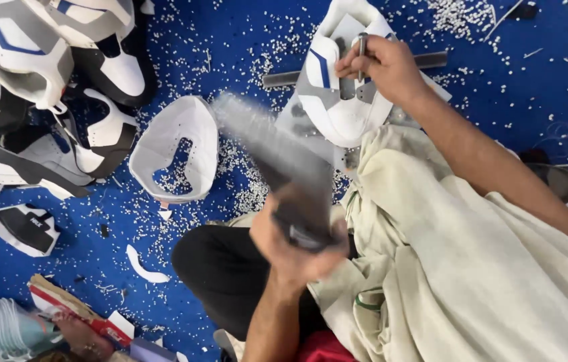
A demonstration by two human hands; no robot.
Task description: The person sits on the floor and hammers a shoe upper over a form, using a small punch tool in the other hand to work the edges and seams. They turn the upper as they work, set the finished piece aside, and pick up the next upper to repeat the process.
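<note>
My right hand [381,67] pinches a thin metal punch [362,48] upright on a white shoe upper with a blue stripe [337,100]. The upper lies on a grey metal plate [431,60] on the blue floor. My left hand [297,248] grips a dark flat bar [270,157], blurred by motion and raised over my lap, pointing up and left toward a second white upper [177,144] with a cut-out middle.
A pile of white, grey and black shoe uppers [42,80] fills the upper left. Small white punched bits [250,194] litter the blue floor. A cream cloth [445,268] covers my lap. Another person's hand [79,338] is at the bottom left by a red-and-white card [63,305].
</note>
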